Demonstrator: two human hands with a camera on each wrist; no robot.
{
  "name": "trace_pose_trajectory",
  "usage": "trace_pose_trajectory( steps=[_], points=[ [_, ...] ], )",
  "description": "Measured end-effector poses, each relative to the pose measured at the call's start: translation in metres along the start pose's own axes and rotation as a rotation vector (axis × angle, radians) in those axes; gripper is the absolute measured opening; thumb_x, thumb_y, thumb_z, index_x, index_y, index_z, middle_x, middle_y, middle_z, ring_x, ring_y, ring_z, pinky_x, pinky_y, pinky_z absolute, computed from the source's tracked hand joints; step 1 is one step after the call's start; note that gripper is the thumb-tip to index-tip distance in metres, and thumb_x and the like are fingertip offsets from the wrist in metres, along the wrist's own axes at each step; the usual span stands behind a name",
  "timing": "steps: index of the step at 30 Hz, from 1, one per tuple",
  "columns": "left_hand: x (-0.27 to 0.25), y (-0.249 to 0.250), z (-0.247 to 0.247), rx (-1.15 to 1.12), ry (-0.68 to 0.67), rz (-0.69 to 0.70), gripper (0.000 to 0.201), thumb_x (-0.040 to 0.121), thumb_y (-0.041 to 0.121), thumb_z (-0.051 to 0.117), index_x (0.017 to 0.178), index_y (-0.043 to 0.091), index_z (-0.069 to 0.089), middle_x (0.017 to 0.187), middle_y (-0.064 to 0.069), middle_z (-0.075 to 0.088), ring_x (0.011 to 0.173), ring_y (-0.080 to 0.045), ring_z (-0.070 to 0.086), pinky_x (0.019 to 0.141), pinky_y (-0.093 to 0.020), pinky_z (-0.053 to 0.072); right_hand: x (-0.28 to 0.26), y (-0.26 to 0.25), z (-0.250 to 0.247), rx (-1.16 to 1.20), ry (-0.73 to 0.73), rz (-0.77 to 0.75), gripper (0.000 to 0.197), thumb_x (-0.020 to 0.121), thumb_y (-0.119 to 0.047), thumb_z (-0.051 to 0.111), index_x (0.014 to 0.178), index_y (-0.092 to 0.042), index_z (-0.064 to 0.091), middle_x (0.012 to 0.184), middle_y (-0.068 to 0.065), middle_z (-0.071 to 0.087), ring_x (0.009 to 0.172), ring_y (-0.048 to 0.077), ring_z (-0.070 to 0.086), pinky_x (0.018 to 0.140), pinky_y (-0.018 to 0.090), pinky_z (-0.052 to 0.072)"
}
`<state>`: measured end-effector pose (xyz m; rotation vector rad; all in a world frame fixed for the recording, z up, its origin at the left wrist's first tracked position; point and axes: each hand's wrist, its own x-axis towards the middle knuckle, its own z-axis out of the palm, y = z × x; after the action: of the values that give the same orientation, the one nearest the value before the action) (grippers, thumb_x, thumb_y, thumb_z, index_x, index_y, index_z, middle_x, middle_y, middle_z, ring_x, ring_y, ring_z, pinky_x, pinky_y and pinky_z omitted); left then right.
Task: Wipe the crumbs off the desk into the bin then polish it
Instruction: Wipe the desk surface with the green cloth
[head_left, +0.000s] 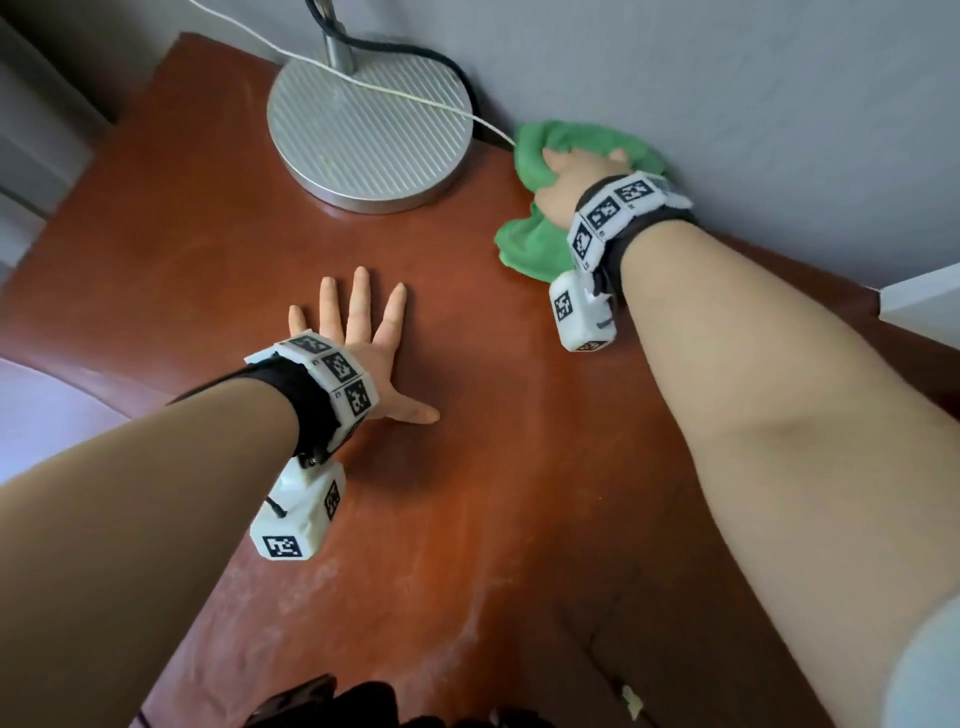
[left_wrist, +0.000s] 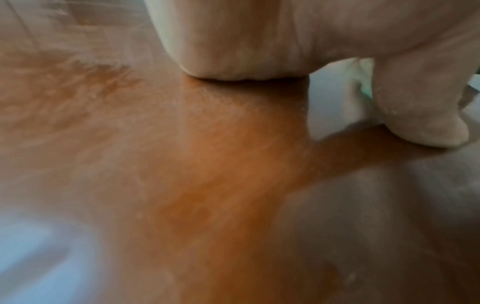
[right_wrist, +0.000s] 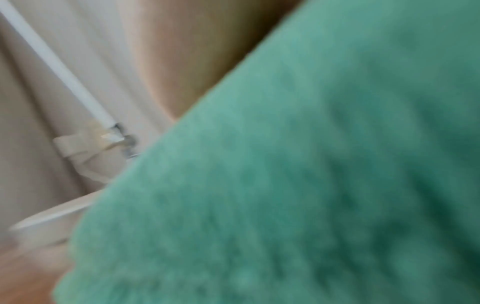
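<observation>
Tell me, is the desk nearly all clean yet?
Not quite. No crumb piles show on the middle of the desk, so some wiping looks done. Right now the right hand presses the green cloth into the back corner by the wall, beside the lamp base, while the left hand lies flat. Pale streaks near the front edge still need polishing. No bin is in view.

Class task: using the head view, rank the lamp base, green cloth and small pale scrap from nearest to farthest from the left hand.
From the left hand:
1. Lamp base, directly ahead.
2. Green cloth, ahead-right, by the wall.
3. Pale scrap, near desk edge.
</observation>
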<state>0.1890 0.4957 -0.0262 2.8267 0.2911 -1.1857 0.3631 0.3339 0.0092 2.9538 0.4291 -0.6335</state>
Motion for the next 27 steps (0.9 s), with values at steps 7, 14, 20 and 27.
trace_pose_trajectory(
  steps=[7,14,20,27],
  points=[
    [-0.003,-0.002,0.002,-0.028,0.046,0.022,0.132,0.057,0.078,0.061,0.141,0.031,-0.029,0.149,-0.005,-0.036,0.138,-0.033,-0.028,0.110,-0.058,-0.007,-0.053,-0.026,0.031,-0.194,-0.101,-0.448,0.057,0.093,-0.030,0.040,0.146,-0.039,0.020,0.158,-0.005,0.013,0.134,0.036,0.022,0.113,0.035,0.021],
    [-0.004,-0.001,0.001,-0.029,0.030,0.024,0.131,0.058,0.077,0.062,0.141,0.031,-0.029,0.148,-0.005,-0.037,0.138,-0.033,-0.029,0.110,-0.058,-0.008,-0.079,0.031,0.019,-0.226,-0.279,-0.478,0.053,0.094,-0.022,0.041,0.142,-0.041,0.029,0.156,-0.013,0.018,0.126,0.028,0.031,0.112,0.025,0.013],
    [-0.003,0.001,-0.001,-0.008,0.004,0.003,0.132,0.058,0.079,0.060,0.139,0.031,-0.033,0.147,-0.005,-0.039,0.137,-0.033,-0.030,0.111,-0.058,-0.008,-0.025,0.007,0.006,-0.090,-0.103,-0.157,0.053,0.097,-0.030,0.035,0.148,-0.030,0.021,0.158,-0.002,0.012,0.140,0.034,0.018,0.115,0.036,0.011],
    [-0.002,-0.001,0.001,-0.027,0.000,0.005,0.133,0.057,0.078,0.061,0.139,0.031,-0.033,0.146,-0.004,-0.040,0.137,-0.032,-0.031,0.111,-0.057,-0.009,-0.012,-0.035,0.000,-0.151,0.007,-0.197,0.047,0.096,-0.024,0.034,0.142,-0.018,0.033,0.150,0.006,0.032,0.133,0.030,0.030,0.110,0.039,0.019]
  ],
)
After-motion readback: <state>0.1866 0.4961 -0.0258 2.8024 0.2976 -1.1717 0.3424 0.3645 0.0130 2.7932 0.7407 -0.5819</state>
